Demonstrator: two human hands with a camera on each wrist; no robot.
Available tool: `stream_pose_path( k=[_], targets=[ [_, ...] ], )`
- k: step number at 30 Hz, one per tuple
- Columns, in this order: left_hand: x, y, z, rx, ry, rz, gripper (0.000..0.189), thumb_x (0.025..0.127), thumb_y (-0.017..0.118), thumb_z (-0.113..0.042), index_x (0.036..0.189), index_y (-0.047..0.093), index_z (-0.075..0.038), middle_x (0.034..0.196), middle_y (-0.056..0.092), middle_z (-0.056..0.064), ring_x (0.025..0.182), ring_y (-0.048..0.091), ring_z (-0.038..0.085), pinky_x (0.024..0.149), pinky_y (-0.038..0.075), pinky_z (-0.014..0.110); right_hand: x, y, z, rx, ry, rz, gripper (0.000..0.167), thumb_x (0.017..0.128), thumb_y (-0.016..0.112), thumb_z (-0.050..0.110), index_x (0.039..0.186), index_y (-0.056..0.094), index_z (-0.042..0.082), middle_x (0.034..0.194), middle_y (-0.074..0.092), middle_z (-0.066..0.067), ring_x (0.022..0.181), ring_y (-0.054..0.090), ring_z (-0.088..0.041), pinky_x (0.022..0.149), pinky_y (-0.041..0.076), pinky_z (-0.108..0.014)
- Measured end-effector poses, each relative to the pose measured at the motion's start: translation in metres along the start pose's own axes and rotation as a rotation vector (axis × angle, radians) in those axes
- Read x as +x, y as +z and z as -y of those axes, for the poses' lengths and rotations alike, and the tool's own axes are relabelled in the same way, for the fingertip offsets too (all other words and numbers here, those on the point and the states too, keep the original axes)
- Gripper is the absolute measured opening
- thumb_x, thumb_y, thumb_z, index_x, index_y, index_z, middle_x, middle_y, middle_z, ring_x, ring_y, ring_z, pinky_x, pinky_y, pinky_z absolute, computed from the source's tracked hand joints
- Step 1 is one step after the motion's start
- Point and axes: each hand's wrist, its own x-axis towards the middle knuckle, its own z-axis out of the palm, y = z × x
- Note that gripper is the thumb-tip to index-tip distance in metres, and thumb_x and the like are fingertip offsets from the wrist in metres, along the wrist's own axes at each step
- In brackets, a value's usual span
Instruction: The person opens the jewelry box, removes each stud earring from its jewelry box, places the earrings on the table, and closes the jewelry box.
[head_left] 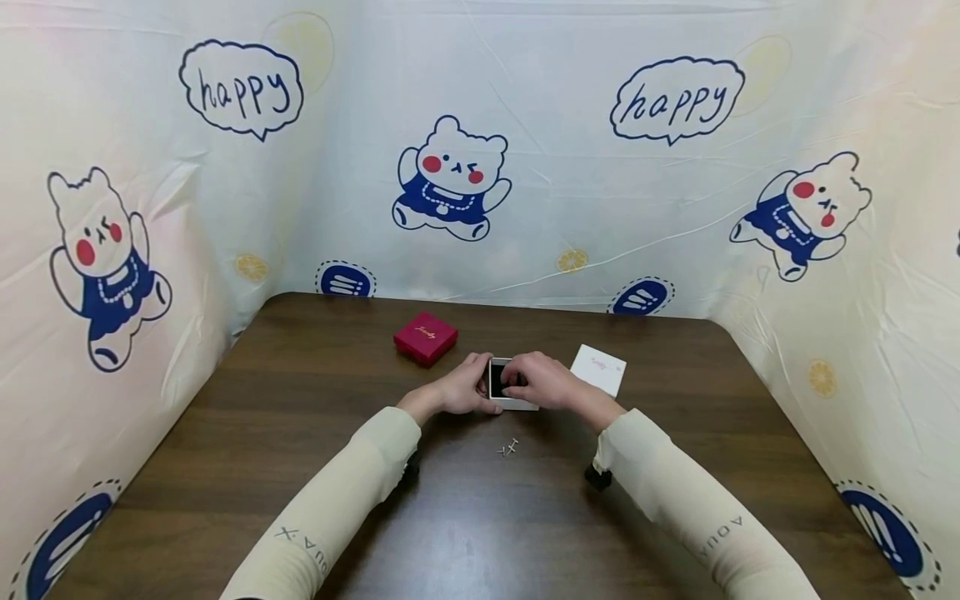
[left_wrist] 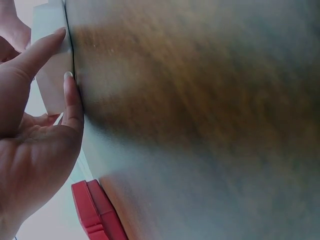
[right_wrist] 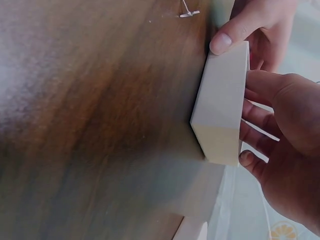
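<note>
A small white open-topped box (head_left: 514,403) with a black inside (head_left: 497,379) sits on the table between both hands. My left hand (head_left: 463,387) grips its left side, the thumb lying along the near wall. From the right, my right hand (head_left: 546,379) reaches over the rim with bent fingers at the black interior. In the right wrist view its fingers (right_wrist: 262,117) go behind the white wall, so their tips are hidden, and I cannot tell if they pinch anything. Small silver pieces with thin stems (head_left: 512,447) lie on the table just in front of the box.
A closed red box (head_left: 425,337) with gold lettering stands behind and left of the hands. At the right, beside the right wrist, lies a white lid (head_left: 600,368) with faint pink print. The brown wooden table (head_left: 300,467) is bordered by a printed cloth backdrop (head_left: 555,192).
</note>
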Motion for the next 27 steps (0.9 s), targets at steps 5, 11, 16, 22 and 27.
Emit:
stream_pose_path(
  k=[5, 11, 16, 22, 27],
  targets=[
    [0.0008, -0.0001, 0.0006, -0.003, -0.003, -0.001, 0.08, 0.082, 0.087, -0.024, 0.142, 0.039, -0.002, 0.128, 0.042, 0.016, 0.099, 0.051, 0.019, 0.088, 0.045, 0.032, 0.0053, -0.0007, 0.0007, -0.013, 0.08, 0.034, 0.009, 0.094, 0.076, 0.02, 0.1, 0.076, 0.015, 0.089, 0.068, 0.006, 0.081, 0.061, -0.01, 0.071, 0.052, -0.032],
    [0.0008, 0.0004, 0.0006, -0.002, 0.005, -0.008, 0.078, 0.082, 0.088, -0.023, 0.14, 0.04, -0.002, 0.127, 0.042, 0.016, 0.098, 0.051, 0.018, 0.088, 0.045, 0.03, 0.009, -0.0011, 0.0028, -0.038, 0.104, 0.06, 0.006, 0.093, 0.077, 0.02, 0.097, 0.075, 0.016, 0.085, 0.066, 0.007, 0.079, 0.059, -0.01, 0.07, 0.051, -0.034],
    [0.0003, 0.0002, 0.0005, -0.003, 0.002, -0.01, 0.081, 0.082, 0.088, -0.022, 0.143, 0.039, -0.001, 0.128, 0.042, 0.017, 0.097, 0.052, 0.018, 0.087, 0.045, 0.03, 0.0096, -0.0007, 0.0058, -0.069, 0.102, 0.058, 0.004, 0.094, 0.076, 0.021, 0.092, 0.074, 0.017, 0.082, 0.064, 0.007, 0.077, 0.058, -0.011, 0.067, 0.05, -0.034],
    [-0.0006, -0.0006, -0.0005, -0.004, -0.009, -0.006, 0.084, 0.083, 0.087, -0.022, 0.146, 0.037, 0.0, 0.127, 0.042, 0.017, 0.096, 0.052, 0.019, 0.087, 0.045, 0.031, 0.0098, 0.0003, 0.0087, -0.111, 0.079, 0.05, 0.007, 0.094, 0.075, 0.021, 0.088, 0.074, 0.018, 0.079, 0.064, 0.007, 0.075, 0.057, -0.011, 0.065, 0.05, -0.033],
    [-0.0004, -0.0004, -0.0007, -0.004, -0.011, 0.0, 0.082, 0.083, 0.087, -0.022, 0.145, 0.037, -0.001, 0.127, 0.042, 0.017, 0.098, 0.051, 0.019, 0.088, 0.045, 0.032, 0.0094, 0.0012, 0.0085, -0.116, 0.072, 0.044, 0.008, 0.095, 0.074, 0.02, 0.087, 0.074, 0.018, 0.078, 0.064, 0.007, 0.074, 0.057, -0.011, 0.064, 0.05, -0.034]
  ],
)
